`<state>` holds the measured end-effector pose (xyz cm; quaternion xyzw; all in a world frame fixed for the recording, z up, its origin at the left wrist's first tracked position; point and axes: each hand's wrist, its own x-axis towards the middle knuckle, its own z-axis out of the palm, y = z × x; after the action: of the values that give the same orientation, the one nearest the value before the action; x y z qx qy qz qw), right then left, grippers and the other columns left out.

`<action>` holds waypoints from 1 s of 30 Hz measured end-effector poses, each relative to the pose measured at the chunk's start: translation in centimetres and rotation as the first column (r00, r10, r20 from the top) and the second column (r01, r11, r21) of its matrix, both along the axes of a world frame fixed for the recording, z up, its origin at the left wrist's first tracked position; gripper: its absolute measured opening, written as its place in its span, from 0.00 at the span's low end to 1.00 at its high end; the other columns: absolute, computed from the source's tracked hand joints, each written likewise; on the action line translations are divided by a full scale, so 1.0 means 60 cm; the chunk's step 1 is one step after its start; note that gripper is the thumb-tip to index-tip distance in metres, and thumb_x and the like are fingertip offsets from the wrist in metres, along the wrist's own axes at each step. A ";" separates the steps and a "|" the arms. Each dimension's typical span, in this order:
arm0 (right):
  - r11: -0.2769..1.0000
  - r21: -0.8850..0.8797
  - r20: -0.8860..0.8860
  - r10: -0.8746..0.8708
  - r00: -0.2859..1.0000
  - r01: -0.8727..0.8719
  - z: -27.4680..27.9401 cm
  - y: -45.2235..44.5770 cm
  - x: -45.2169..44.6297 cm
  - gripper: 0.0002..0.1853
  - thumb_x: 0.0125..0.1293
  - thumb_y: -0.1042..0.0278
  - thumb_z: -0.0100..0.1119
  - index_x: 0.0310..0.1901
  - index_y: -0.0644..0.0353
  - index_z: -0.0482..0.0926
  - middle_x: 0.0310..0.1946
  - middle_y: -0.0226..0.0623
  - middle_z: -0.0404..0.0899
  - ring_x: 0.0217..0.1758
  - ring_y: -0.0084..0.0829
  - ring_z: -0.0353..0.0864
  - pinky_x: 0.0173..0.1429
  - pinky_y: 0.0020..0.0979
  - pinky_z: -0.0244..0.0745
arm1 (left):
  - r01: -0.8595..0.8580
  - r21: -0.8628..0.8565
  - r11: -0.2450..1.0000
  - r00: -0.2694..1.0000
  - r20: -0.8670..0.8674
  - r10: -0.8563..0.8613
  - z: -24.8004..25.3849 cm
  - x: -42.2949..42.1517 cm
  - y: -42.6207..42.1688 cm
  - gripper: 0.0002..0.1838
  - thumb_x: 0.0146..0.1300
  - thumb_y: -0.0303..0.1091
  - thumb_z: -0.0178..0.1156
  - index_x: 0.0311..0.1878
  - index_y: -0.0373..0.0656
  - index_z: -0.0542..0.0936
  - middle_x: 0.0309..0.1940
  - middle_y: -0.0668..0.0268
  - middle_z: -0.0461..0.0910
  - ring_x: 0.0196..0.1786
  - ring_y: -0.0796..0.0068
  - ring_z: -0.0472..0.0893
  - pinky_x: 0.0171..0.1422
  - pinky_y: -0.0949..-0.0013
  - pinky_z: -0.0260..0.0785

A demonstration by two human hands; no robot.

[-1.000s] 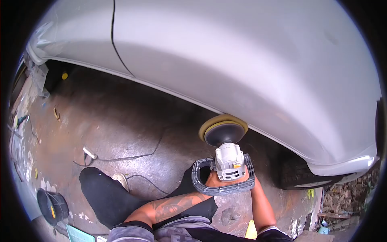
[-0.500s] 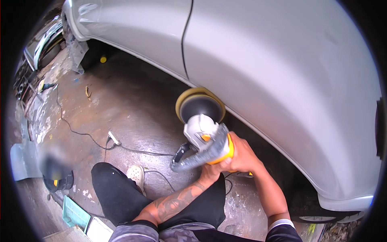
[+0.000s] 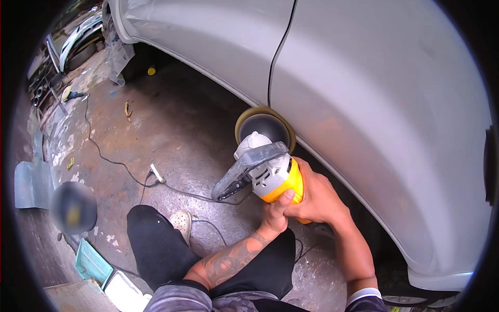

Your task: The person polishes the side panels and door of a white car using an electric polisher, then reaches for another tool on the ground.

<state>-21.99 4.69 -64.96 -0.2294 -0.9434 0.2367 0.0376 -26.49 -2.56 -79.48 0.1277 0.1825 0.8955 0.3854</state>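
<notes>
Both of my hands are wrapped round the yellow and grey body of a power polisher (image 3: 275,179). My left hand (image 3: 276,212) grips its rear end from the left, thumb on the yellow housing. From the right, my right hand (image 3: 322,196) closes round the same housing. A dark loop handle (image 3: 247,169) stands out to the left, held by neither hand. At the front, the round pad (image 3: 264,128) with a tan rim lies against or very near the lower edge of a pale silver car body (image 3: 364,104); exact contact I cannot tell.
A black cord (image 3: 112,161) with a white connector (image 3: 157,173) crosses the stained floor. At left are a turquoise tray (image 3: 93,261), a white tray (image 3: 125,293) and a blurred dark round object (image 3: 74,208). A second tool (image 3: 73,94) lies farther back.
The polisher has turned in my hands' grip, showing more of its yellow housing, and its loop handle has swung up. My view has shifted, so the car and floor appear farther right.
</notes>
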 end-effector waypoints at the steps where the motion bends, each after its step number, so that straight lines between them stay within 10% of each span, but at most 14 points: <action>1: 1.000 0.011 -0.027 0.005 1.000 -0.004 0.002 -0.003 0.003 0.52 0.43 0.49 0.76 0.70 0.64 0.65 0.52 0.59 0.83 0.55 0.61 0.84 0.59 0.49 0.78 | 0.013 -0.005 1.000 1.000 0.029 -0.013 0.006 0.001 -0.003 0.32 0.63 0.43 0.72 0.66 0.40 0.74 0.60 0.63 0.78 0.61 0.68 0.79 0.68 0.63 0.72; 30: 0.998 0.064 -0.029 0.022 0.999 -0.020 0.017 -0.002 -0.026 0.53 0.42 0.48 0.73 0.71 0.65 0.66 0.48 0.59 0.84 0.52 0.59 0.85 0.58 0.48 0.79 | 0.013 -0.020 1.000 0.995 0.098 -0.011 0.019 -0.022 0.006 0.37 0.62 0.47 0.72 0.69 0.39 0.71 0.61 0.62 0.77 0.62 0.67 0.78 0.70 0.62 0.71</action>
<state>-23.53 4.59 -63.93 -0.2147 -0.9521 0.2103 0.0567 -27.81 -2.19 -78.36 0.0809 0.1721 0.8963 0.4006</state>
